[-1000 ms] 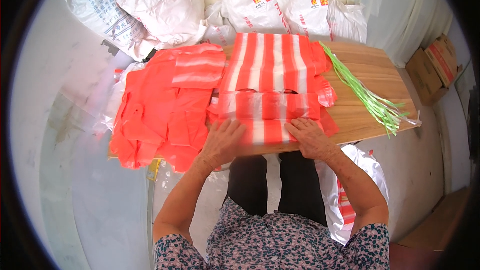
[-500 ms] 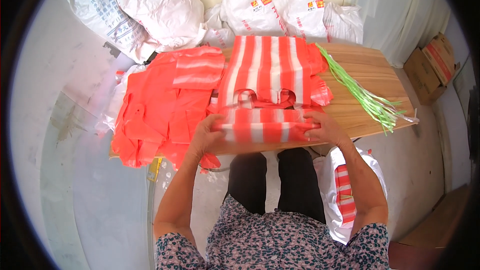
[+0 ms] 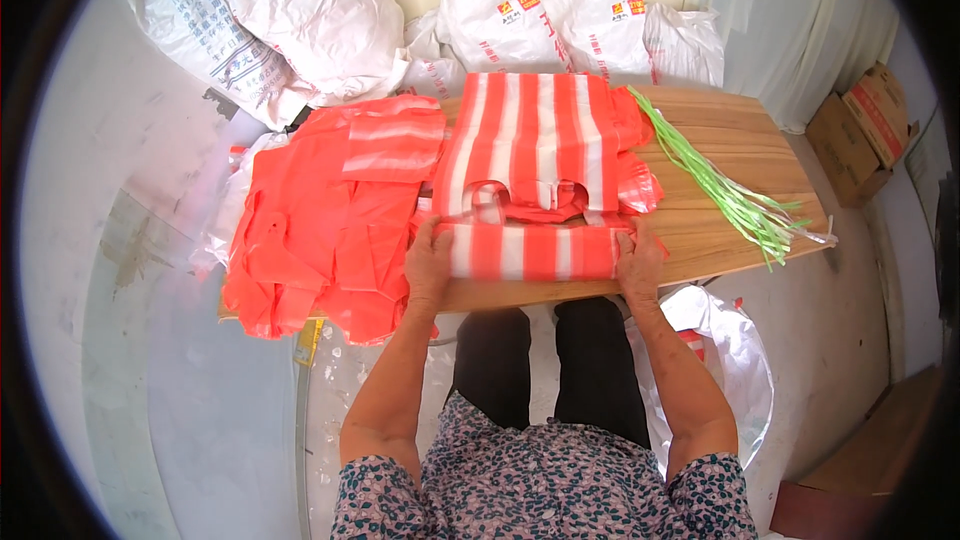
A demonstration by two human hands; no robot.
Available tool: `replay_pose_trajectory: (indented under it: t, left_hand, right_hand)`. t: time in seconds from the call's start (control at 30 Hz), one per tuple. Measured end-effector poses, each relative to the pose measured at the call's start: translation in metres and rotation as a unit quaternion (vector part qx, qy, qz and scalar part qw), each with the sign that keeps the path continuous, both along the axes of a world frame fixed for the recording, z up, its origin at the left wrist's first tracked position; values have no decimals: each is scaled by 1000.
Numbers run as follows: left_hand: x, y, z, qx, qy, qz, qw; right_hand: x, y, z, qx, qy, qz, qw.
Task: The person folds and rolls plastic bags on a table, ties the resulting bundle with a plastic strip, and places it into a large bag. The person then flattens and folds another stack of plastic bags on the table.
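Note:
A folded bundle of red-and-white striped plastic bags (image 3: pixel 540 253) lies along the near edge of the table. My left hand (image 3: pixel 429 262) grips its left end and my right hand (image 3: pixel 640 258) its right end, with fingers curled partly out of sight. Just beyond lies a thick stack of striped plastic vest bags (image 3: pixel 535 130), its handle cut-outs facing me. To the left, a loose pile of plain red plastic bags (image 3: pixel 300 210) overhangs the front edge. A bunch of green plastic ties (image 3: pixel 710 175) lies to the right of the stack.
The wooden table (image 3: pixel 745 140) ends close to my body. Stuffed white woven sacks (image 3: pixel 310 15) stand behind it. On the floor by my right leg is an open white sack (image 3: pixel 735 350) with striped bags inside. Cardboard boxes (image 3: pixel 850 140) sit at the far right.
Both hands have moved inward along the bundle's ends, and my forearms have drawn closer together. The bundle, blurred before, now shows sharper and straighter. The stack stays in place.

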State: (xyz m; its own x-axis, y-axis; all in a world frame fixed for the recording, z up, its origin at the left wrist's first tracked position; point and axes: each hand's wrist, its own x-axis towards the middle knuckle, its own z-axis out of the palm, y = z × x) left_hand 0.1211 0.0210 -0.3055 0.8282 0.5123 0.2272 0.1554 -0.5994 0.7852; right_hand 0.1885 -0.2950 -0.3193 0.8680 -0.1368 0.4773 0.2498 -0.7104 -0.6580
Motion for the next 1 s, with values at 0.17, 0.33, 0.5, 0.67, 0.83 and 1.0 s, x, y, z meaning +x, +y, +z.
replay_pose_trajectory:
  t: [0.17,0.33,0.5,0.67,0.83,1.0]
  left_hand:
    - [-17,-13,-1,48,-70,24,996]
    - [-23,-22,19,97,46,68,992]
    - [-18,-44,25,379,-85,-12,922]
    - [-6,-83,32,386,4,-127,914]
    - [-6,-84,30,366,25,-144,919]
    - [-7,-86,22,359,3,-124,925]
  right_hand:
    - [-2,3,6,-72,-84,10,994]
    - [-2,1,21,-101,-23,37,994]
    - [-20,18,48,-130,-171,63,975]
    - [-45,80,38,-118,-184,248,944]
    - [-44,91,32,-177,-138,260,939]
    - [-41,73,25,-200,-125,218,947]
